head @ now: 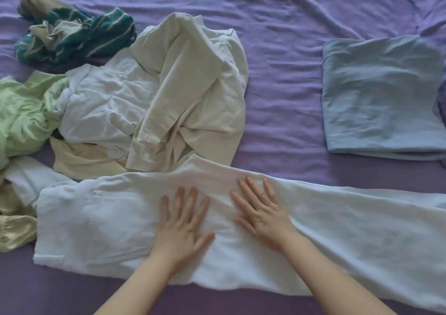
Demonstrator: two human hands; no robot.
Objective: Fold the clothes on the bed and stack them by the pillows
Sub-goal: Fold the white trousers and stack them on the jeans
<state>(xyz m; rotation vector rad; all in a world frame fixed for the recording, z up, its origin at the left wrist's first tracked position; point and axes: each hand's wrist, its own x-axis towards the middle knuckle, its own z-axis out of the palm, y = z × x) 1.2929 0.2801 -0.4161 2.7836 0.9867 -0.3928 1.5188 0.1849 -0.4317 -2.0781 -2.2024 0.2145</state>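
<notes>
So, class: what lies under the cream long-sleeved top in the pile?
Under the cream top a crumpled white garment and a pale yellow piece show at its left edge. How far they run beneath it, or what else it covers, cannot be seen.

White trousers [241, 230], teal-striped top [79, 37], seemingly lilac sheet [284, 78].

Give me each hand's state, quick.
Left hand: open, fingers flat on the white trousers.
Right hand: open, fingers flat on the same trousers.
</notes>
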